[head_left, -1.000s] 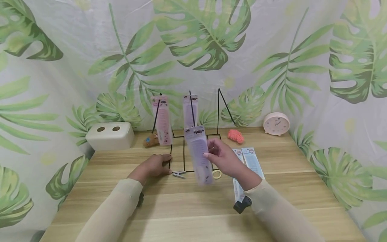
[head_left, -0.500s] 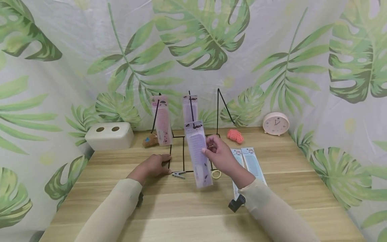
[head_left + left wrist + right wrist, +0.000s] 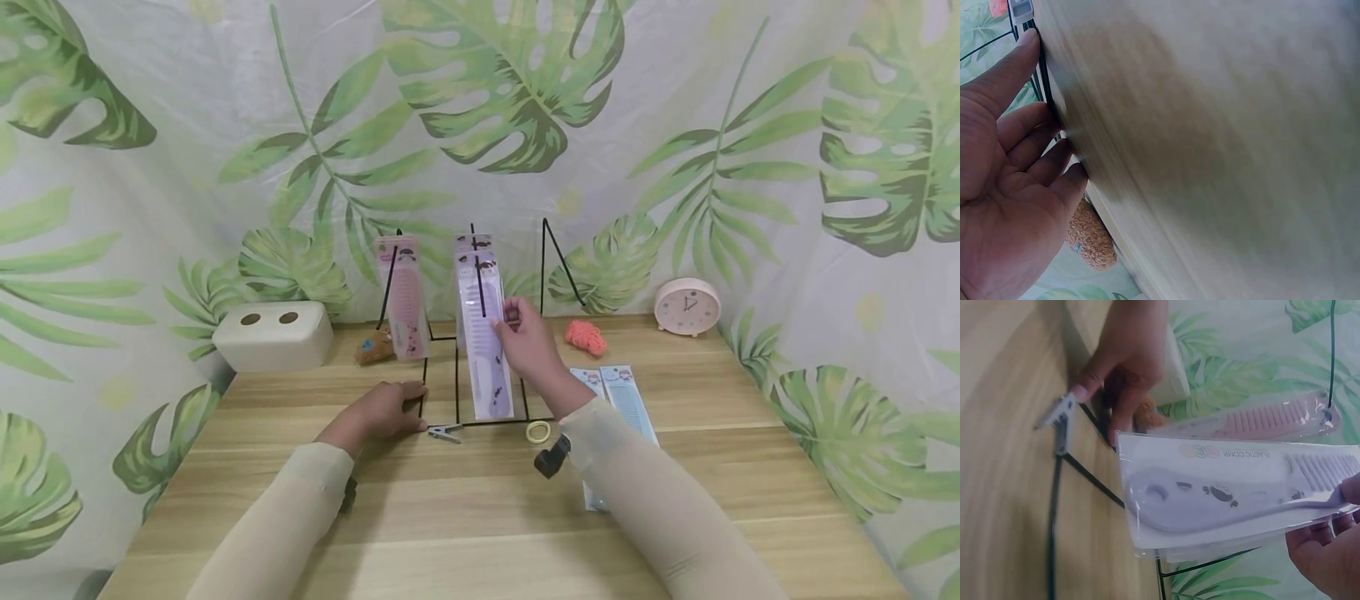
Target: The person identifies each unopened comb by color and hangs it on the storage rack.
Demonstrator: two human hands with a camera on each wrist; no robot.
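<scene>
My right hand (image 3: 528,346) pinches the right edge of a purple comb in a clear package (image 3: 487,350), upright at the middle of a black wire rack (image 3: 457,379). The end of the middle hook shows in front of the package's top. Behind it, a second purple packaged comb (image 3: 462,242) is mostly hidden. A pink packaged comb (image 3: 403,300) hangs on the left hook. In the left wrist view, my left hand (image 3: 1013,169) rests its extended thumb and fingertips on the rack's base wire (image 3: 1044,72). A grey clip (image 3: 445,432) lies by that front corner.
Blue packaged combs (image 3: 630,404) lie on the table right of the rack, partly under my right sleeve. Around it are a yellow ring (image 3: 537,432), coral yarn (image 3: 585,337), a brown fuzzy object (image 3: 373,347), a white box (image 3: 272,337) and a pink clock (image 3: 686,307).
My right hand has raised the purple comb and moved it back onto the middle hook, whose end now shows in front of the package. My left hand has stayed on the base.
</scene>
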